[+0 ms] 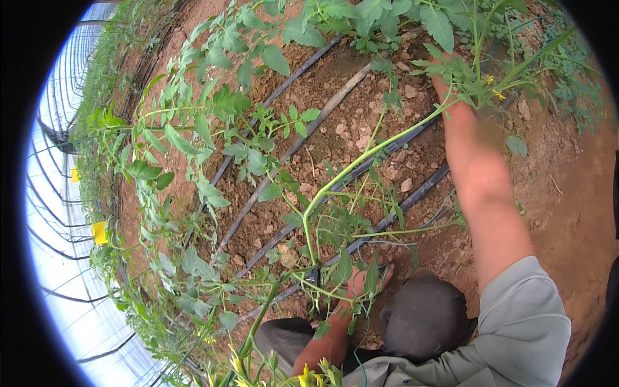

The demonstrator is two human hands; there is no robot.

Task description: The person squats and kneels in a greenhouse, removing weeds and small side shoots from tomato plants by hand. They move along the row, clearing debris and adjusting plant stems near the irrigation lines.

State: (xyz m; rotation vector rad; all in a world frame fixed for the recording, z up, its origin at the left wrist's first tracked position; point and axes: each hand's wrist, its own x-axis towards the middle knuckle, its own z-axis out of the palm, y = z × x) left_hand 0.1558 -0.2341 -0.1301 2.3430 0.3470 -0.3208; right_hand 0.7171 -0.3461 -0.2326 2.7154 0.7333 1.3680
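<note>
My right arm stretches to the far upper right, where my right hand [442,67] is low among leaves near the soil. Foliage and blur hide its fingers, so I cannot tell what it holds. Close to my knees is my left hand [366,281], partly covered by tomato leaves [344,266]. Something small and dark shows at its fingertips, too hidden to name. Between the hands runs a bent green tomato stem [358,162], arching over the bed from lower left to upper right. A thin blue-green twine [394,243] lies near my left hand.
Black drip hoses [420,191] cross the cloddy brown soil [348,130]. Tomato plants [193,140] crowd the left, and yellow flowers [304,375] are close below. My dark-trousered knee [425,317] is beside the bed. Yellow cards [99,232] hang by the greenhouse wall [58,193].
</note>
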